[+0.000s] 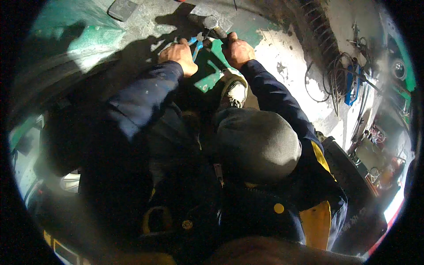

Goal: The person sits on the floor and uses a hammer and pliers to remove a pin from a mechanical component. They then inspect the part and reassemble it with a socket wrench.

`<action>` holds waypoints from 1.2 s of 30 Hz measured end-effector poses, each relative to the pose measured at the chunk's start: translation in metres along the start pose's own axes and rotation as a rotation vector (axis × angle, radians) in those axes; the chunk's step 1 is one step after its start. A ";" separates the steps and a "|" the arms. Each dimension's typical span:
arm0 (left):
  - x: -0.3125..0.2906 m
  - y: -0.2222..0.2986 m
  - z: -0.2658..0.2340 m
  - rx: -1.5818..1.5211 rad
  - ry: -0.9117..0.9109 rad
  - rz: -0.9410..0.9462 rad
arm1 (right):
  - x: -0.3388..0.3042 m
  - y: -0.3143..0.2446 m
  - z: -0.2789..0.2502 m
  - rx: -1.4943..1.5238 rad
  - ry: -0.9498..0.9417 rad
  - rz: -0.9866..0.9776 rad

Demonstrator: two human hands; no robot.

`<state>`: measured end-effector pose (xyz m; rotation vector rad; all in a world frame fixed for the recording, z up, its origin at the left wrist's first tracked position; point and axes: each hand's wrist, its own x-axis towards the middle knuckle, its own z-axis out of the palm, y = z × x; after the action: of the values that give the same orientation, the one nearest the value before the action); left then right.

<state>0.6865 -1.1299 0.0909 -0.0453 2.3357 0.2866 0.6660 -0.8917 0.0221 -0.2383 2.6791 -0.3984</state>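
My left hand point(179, 57) is closed around the blue handles of a pair of pliers point(199, 44), whose jaws point away from me toward the right. Across from it, my right hand point(238, 51) makes a fist with the thumb uppermost. From that fist a short, dark handle runs up and left to a round metal head point(211, 22), which looks like a hammer. The head lies just beyond the plier jaws, over a worn green and grey surface point(212, 81). Whatever the jaws may grip is too small and shadowed to tell.
My light shoe point(235, 93) and bent grey knee point(260, 143) are below the hands. A dark ribbed strip point(318, 31) runs along the far right. Beside it lie tangled cables point(333, 81) and a blue tool-like object point(352, 86). A dark flat block point(122, 9) sits far left.
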 end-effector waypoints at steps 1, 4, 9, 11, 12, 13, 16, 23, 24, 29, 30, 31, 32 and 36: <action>-0.002 0.001 0.000 0.004 0.031 0.007 | -0.002 -0.004 -0.008 -0.008 -0.015 -0.011; -0.003 0.004 -0.002 -0.001 0.020 -0.008 | -0.009 -0.018 -0.045 0.013 0.070 -0.190; 0.000 0.005 -0.006 0.026 -0.125 -0.020 | -0.035 -0.026 -0.076 0.187 0.353 -0.318; -0.001 0.005 -0.005 0.038 -0.079 -0.009 | -0.034 -0.023 -0.064 0.192 0.434 -0.376; -0.002 0.006 -0.004 0.047 -0.015 -0.022 | -0.030 -0.022 -0.052 0.227 0.321 -0.276; -0.003 0.005 -0.003 -0.017 0.022 0.005 | -0.021 -0.023 -0.038 0.084 0.151 -0.114; -0.005 0.007 -0.003 0.013 -0.001 -0.002 | -0.010 -0.012 -0.014 0.029 -0.018 0.098; 0.005 -0.002 -0.006 0.002 -0.055 -0.043 | -0.031 -0.002 -0.021 0.240 0.098 0.038; 0.006 -0.004 -0.007 0.002 -0.045 -0.043 | -0.044 0.003 -0.020 0.328 0.139 0.055; -0.007 -0.019 -0.025 -0.291 0.040 0.142 | -0.131 0.081 0.005 0.489 0.179 0.154; -0.011 -0.025 -0.035 -0.360 -0.026 0.253 | -0.150 0.099 0.011 0.392 0.145 0.116; -0.020 -0.028 -0.040 -0.400 0.035 0.296 | -0.165 0.117 0.014 0.318 0.098 0.033; -0.029 -0.030 -0.044 -0.439 0.089 0.336 | -0.178 0.129 0.017 0.290 0.064 -0.039; -0.064 -0.028 -0.052 -0.509 0.120 0.540 | -0.203 0.137 -0.002 0.228 -0.221 0.474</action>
<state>0.6987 -1.1719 0.1658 0.3313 2.2960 1.1660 0.8328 -0.7166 0.0582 0.3907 2.3461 -0.4854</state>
